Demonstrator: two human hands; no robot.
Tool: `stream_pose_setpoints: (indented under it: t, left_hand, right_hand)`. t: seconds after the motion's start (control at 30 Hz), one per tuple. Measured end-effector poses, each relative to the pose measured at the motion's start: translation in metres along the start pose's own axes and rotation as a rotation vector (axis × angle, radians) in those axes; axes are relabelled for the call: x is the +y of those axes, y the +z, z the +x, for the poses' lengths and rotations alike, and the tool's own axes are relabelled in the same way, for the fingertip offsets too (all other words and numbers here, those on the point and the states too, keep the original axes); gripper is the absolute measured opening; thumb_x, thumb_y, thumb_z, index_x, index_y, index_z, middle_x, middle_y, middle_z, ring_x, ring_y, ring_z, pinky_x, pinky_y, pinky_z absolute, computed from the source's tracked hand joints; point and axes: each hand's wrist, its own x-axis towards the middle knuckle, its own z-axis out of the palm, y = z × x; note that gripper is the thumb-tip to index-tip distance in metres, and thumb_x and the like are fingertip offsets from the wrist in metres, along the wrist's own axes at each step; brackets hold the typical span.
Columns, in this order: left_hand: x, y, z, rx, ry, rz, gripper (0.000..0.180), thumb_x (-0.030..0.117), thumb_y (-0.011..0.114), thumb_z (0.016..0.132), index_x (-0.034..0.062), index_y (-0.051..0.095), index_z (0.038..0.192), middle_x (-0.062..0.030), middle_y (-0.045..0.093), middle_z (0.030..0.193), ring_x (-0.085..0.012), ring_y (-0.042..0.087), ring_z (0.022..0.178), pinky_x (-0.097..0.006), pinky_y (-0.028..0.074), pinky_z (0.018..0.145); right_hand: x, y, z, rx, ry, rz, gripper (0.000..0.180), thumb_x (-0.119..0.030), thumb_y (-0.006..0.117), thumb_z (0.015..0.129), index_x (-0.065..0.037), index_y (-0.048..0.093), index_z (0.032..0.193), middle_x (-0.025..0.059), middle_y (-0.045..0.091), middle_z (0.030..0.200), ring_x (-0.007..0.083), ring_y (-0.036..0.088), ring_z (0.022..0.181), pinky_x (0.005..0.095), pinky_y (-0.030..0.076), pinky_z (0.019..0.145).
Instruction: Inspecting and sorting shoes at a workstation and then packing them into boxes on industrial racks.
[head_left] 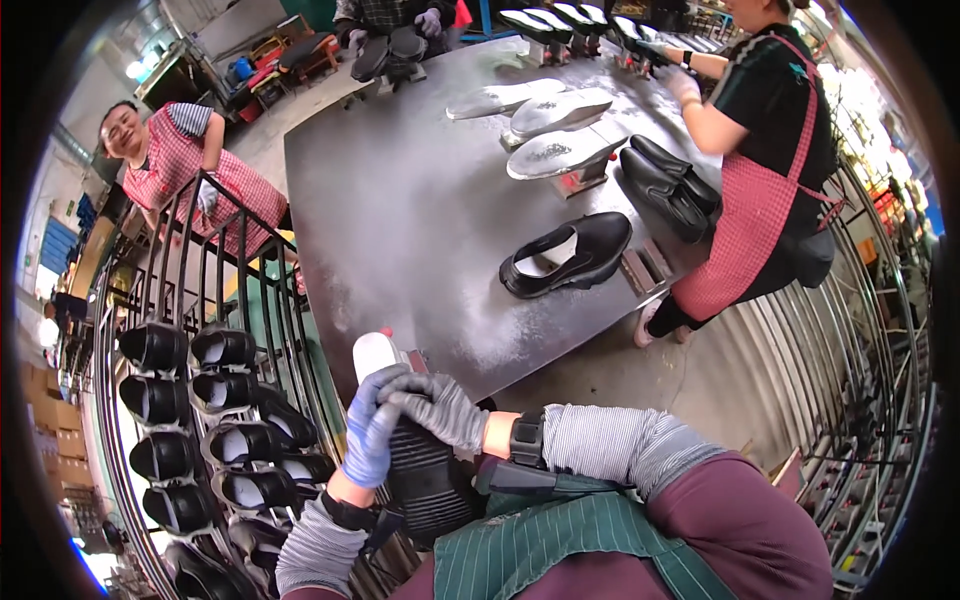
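Close to my body at the table's near edge, I grip a black shoe (pixel 425 485) with its ridged sole turned up. My left hand (pixel 370 430), in a bluish glove, is closed along its left side. Fingers of my right hand (pixel 440 408), in a grey glove, are closed over the sole and meet the left ones. Just beyond them a white foot-shaped form (pixel 376 356) sticks out on a stand; whether the shoe is fitted on it is hidden by my hands. A single black shoe (pixel 566 255) lies farther right on the table.
White-dusted foot-shaped forms (pixel 565 150) stand on the dark table (pixel 370 210), beside a pair of black shoes (pixel 668 188). A rack (pixel 105 400) full of black shoes is at my left. One co-worker (pixel 765 130) stands right, another (pixel 225 185) left, a third (pixel 385 20) opposite.
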Motion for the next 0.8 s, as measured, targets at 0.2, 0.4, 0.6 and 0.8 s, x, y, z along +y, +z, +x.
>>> stream_pose_setpoints:
  t: [0.2, 0.4, 0.6, 0.8]
  left_hand:
    - [0.006, 0.081, -0.088, 0.059, 0.439, 0.527, 0.066, 0.048, 0.055, 0.086, -0.0017, 0.044, 0.128, -0.0195, 0.05, 0.123, -0.0353, 0.046, 0.118, -0.047, 0.031, 0.104]
    - [-0.021, 0.109, -0.133, 0.38, 0.268, 0.669, 0.067, 0.019, 0.058, 0.086, -0.0045, 0.025, 0.139, -0.0211, 0.044, 0.132, -0.0317, 0.039, 0.127, -0.038, 0.026, 0.109]
    - [-0.075, 0.078, -0.129, 0.845, -0.154, -0.121, 0.06, 0.02, 0.062, 0.085, 0.0039, 0.034, 0.136, -0.0107, 0.047, 0.127, -0.0227, 0.046, 0.114, -0.036, 0.038, 0.098]
    - [-0.098, 0.05, -0.097, 0.814, -0.052, -0.2, 0.071, 0.037, 0.072, 0.079, 0.004, 0.039, 0.133, -0.0078, 0.05, 0.123, -0.0199, 0.049, 0.11, -0.034, 0.043, 0.093]
  right_hand:
    - [0.005, -0.024, -0.099, -0.016, 0.438, 0.386, 0.032, -0.031, 0.044, 0.097, -0.01, 0.055, 0.117, 0.0033, 0.057, 0.111, 0.0124, 0.049, 0.112, 0.0289, 0.034, 0.102]
    - [-0.056, -0.055, -0.132, -0.092, -0.016, -0.36, 0.023, -0.025, 0.067, 0.084, -0.005, 0.06, 0.075, 0.0021, 0.049, 0.058, 0.0099, 0.047, 0.059, 0.0274, 0.041, 0.056]
    - [-0.082, -0.091, -0.052, 0.205, -0.53, -0.88, 0.032, -0.029, 0.072, 0.08, -0.003, 0.062, 0.096, 0.0109, 0.062, 0.086, 0.0233, 0.058, 0.082, 0.0351, 0.045, 0.074]
    - [-0.018, -0.168, 0.077, 0.203, 0.064, -1.571, 0.038, -0.043, 0.064, 0.079, -0.012, 0.065, 0.101, 0.0127, 0.066, 0.093, 0.0306, 0.059, 0.098, 0.0456, 0.033, 0.098]
